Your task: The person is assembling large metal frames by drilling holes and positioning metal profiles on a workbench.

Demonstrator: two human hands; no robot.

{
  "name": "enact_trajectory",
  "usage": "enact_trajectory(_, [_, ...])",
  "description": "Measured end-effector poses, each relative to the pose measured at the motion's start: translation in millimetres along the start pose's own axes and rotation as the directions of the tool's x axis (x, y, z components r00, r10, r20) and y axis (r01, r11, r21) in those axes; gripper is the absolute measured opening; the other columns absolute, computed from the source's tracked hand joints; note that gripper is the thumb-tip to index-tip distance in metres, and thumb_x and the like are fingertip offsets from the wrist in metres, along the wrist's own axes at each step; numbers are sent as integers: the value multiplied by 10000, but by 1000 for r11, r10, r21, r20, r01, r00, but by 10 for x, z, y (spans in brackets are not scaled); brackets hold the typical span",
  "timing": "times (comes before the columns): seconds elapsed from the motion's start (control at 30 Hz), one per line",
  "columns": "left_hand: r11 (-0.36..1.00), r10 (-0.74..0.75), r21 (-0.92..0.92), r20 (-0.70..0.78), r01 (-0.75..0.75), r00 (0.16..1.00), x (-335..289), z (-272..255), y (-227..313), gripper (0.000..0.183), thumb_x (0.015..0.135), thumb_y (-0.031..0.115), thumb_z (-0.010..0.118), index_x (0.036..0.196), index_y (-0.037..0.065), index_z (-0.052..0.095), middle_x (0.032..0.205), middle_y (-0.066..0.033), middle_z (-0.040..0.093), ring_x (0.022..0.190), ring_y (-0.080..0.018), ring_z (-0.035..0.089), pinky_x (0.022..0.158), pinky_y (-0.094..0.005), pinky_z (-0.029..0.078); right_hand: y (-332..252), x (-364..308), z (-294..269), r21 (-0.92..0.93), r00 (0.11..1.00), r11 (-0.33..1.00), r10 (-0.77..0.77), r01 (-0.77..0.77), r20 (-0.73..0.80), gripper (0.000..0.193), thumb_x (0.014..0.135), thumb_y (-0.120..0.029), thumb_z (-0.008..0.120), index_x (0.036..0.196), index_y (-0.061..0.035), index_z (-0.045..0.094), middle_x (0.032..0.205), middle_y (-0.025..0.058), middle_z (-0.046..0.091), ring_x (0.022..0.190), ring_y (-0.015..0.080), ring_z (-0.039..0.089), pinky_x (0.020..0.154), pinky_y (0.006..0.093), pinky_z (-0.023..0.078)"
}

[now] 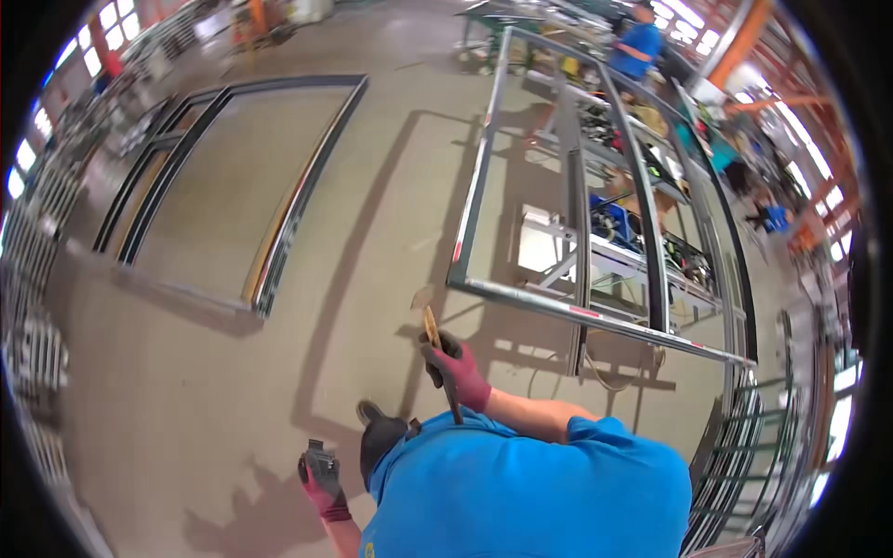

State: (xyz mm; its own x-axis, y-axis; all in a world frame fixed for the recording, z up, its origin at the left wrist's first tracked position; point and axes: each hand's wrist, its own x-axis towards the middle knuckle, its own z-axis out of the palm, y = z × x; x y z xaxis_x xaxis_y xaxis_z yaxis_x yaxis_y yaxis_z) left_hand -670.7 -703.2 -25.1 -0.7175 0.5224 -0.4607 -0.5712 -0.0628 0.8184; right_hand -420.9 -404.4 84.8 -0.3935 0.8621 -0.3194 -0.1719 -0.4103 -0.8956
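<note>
My right hand (pixel 451 365), in a maroon glove with a dark palm, is closed around a slim long-handled tool (pixel 431 325). Its upper part is tan like wood and the lower part dark; its exact kind cannot be made out. The tool is held in front of my blue shirt, short of the near corner of a big metal frame (pixel 521 299). Low on the left, my left hand (pixel 323 484) wears a matching glove and grips a small dark grey blocky piece (pixel 320 458), kind unclear. Neither hand touches a frame.
The big frame rests on a grey stand (pixel 558 270) holding tools and parts. A second dark frame (pixel 265 279) stands on the floor to the left. Metal profiles fill racks along the left (pixel 37 353) and lower right (pixel 744 446). A person in blue (pixel 640 42) works beyond the big frame.
</note>
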Motion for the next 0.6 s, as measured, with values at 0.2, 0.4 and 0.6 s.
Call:
enact_trajectory(0.2, [973,91,171,324,-154,941,2272,1562,1605,375,972,315,759,1197,76,579,906,-62,660,798,-209,676,677,-338,558,-307,1075,580,95,973,986,-113,134,-201,335,997,-206,685,1257,-9,613,853,13,613,724,86,575,634,260,482])
enact_trajectory(0.4, [973,10,175,622,-151,783,4200,2912,1951,415,968,332,755,1198,39,571,863,-63,656,744,-202,655,659,-322,547,-291,2581,819,129,939,975,-133,182,-316,291,990,-197,701,1198,-20,602,799,-2,576,650,74,542,546,251,436])
enact_trajectory(0.6, [967,-162,252,458,48,874,4927,4244,1824,340,962,406,742,1158,143,655,1044,-33,690,885,-182,685,713,-309,569,-1061,4305,971,197,934,967,-87,163,-345,245,978,-218,714,1113,-32,628,811,6,581,692,82,543,599,272,456])
